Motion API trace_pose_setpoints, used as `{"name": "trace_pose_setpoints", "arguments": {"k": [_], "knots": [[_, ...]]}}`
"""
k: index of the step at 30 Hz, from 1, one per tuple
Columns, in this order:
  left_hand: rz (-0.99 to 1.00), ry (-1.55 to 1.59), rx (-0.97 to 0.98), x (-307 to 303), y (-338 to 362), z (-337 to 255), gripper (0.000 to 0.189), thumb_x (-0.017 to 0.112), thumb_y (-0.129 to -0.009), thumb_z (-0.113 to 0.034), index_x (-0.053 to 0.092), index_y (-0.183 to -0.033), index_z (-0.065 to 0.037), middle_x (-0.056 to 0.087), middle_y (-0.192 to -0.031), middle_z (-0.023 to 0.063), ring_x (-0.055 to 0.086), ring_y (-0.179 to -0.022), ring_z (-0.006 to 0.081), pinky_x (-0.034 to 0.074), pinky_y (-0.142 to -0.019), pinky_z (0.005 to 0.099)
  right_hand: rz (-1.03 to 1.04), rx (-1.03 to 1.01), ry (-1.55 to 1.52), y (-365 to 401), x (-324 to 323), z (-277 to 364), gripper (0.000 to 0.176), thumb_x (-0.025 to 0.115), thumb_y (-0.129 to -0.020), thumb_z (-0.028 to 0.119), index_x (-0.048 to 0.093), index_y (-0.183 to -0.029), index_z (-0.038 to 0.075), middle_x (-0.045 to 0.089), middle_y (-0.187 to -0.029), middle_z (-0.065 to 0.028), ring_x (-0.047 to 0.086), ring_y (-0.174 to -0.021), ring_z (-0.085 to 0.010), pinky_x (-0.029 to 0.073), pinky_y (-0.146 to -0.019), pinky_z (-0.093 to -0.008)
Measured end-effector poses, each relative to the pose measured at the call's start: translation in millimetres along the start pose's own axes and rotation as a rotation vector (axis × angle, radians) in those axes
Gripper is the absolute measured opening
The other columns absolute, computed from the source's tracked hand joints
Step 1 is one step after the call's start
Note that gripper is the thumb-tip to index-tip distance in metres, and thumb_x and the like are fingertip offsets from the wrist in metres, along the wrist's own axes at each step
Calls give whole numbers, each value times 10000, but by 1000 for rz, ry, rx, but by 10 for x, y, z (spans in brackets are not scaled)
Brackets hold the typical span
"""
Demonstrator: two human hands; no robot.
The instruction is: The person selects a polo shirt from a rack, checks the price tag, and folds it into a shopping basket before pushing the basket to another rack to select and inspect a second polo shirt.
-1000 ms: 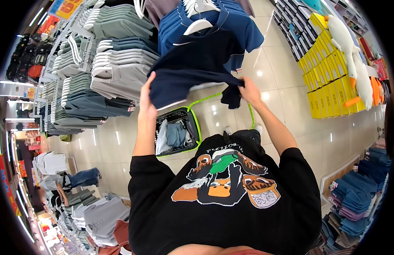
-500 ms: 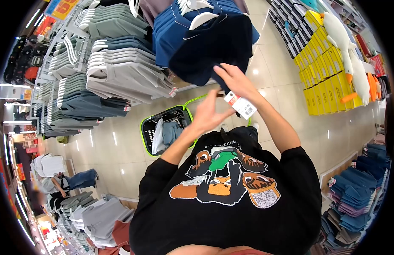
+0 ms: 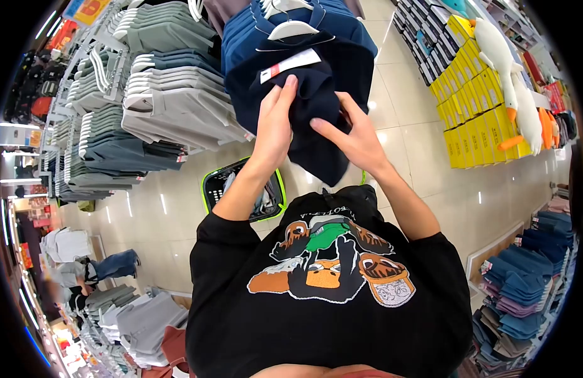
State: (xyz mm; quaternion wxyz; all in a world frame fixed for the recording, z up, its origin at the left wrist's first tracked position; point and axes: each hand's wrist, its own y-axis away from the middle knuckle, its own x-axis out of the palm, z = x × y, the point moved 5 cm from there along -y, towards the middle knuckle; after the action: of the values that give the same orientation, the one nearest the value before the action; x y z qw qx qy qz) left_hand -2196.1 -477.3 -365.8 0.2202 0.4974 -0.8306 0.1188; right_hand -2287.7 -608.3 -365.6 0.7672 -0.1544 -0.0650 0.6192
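Note:
A dark navy shirt [image 3: 313, 148] hangs at the front of a row of blue shirts [image 3: 238, 38], with a white hanger [image 3: 293, 29] at its collar. My left hand [image 3: 276, 120] grips the bunched cloth, its thumb pressed just below a white and red price tag [image 3: 291, 65]. Further right, my right hand [image 3: 357, 133] pinches the same shirt between thumb and fingers. Some fingertips of both hands are hidden behind the fabric. Below the left forearm, a black basket with a green rim [image 3: 206, 189] stands on the floor, with grey and white items inside.
Racks of grey and green shirts [image 3: 172, 113] stand to the left. Stacked yellow boxes [image 3: 474, 126] and white goose plush toys [image 3: 502, 57] are on the right. Folded jeans [image 3: 524, 277] fill shelves at the lower right. Another person [image 3: 109, 264] is at the lower left.
My left hand has moved up onto the navy shirt and now grips it. The price tag has swung up from below the right hand onto the cloth. My right hand has lowered slightly, still holding the shirt.

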Motion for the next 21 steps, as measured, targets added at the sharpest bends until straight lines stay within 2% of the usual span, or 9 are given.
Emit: {"name": "trace_pose_setpoints", "arguments": {"k": [1,5,7,8,10,13,16,19,21], "knots": [[-1,3,0,11,9,-7,224,555,-1073,-264,641,-1101,-60,671,-1086,26,627,-989,108,489,-877,291,-3,75,24,7,-6,-29,435,775,-908,157,581,-1254,-23,634,-1163,-81,623,-1044,-157,481,-929,-312],[143,44,36,42,-19,-21,236,545,-1077,-269,639,-1114,-55,667,-1123,29,625,-1028,131,483,-905,321,-148,-274,317,-112,-138,103,193,715,-906,52,680,-1076,-31,671,-981,-119,646,-897,-240,504,-803,-330],[63,-31,165,57,-41,-148,285,567,-1067,-334,668,-991,-79,658,-986,2,599,-907,73,473,-843,262,-181,-284,330,-163,-176,104,179,691,-932,51,679,-1090,-33,653,-905,-111,629,-845,-179,498,-781,-304],[59,-15,153,50,-49,-176,295,575,-1064,-312,675,-1019,-37,672,-1013,23,621,-947,104,494,-903,300,-177,-286,322,-195,-192,110,179,691,-932,51,679,-1090,-33,653,-905,-111,629,-845,-179,498,-781,-304],[95,6,145,14,-60,-202,304,578,-1062,-303,674,-1016,-18,672,-1018,28,624,-945,111,501,-913,309,-149,-179,296,-260,-219,108,169,619,-1022,113,668,-1096,-31,614,-842,4,537,-826,-69,443,-753,-229],[190,49,141,-41,-67,-217,333,579,-1059,-284,670,-1030,35,685,-1080,64,660,-984,158,519,-942,336,-203,-213,187,-308,-202,285,178,629,-1018,122,650,-1089,-40,572,-779,-90,498,-755,-81,468,-719,-256],[311,-291,-97,-145,50,-223,329,593,-1043,-262,668,-1054,58,719,-1058,145,723,-954,241,553,-902,329,-185,-253,227,-280,-232,355,207,593,-1053,172,583,-1012,-31,511,-750,-26,444,-717,-80,418,-644,-262],[372,-373,-52,-422,41,-237,275,573,-1046,-237,664,-1063,22,722,-999,135,727,-906,219,565,-872,313,-150,-240,289,-267,-302,333,278,550,-1082,214,499,-900,9,430,-733,39,388,-701,-61,357,-600,-253],[205,-453,201,-476,-11,-360,230,599,-1040,-197,646,-1154,-3,707,-1068,97,694,-985,168,533,-912,300,-84,-192,100,-284,-278,335,327,538,-1089,232,456,-847,28,407,-749,59,364,-715,-38,326,-600,-237]]}}
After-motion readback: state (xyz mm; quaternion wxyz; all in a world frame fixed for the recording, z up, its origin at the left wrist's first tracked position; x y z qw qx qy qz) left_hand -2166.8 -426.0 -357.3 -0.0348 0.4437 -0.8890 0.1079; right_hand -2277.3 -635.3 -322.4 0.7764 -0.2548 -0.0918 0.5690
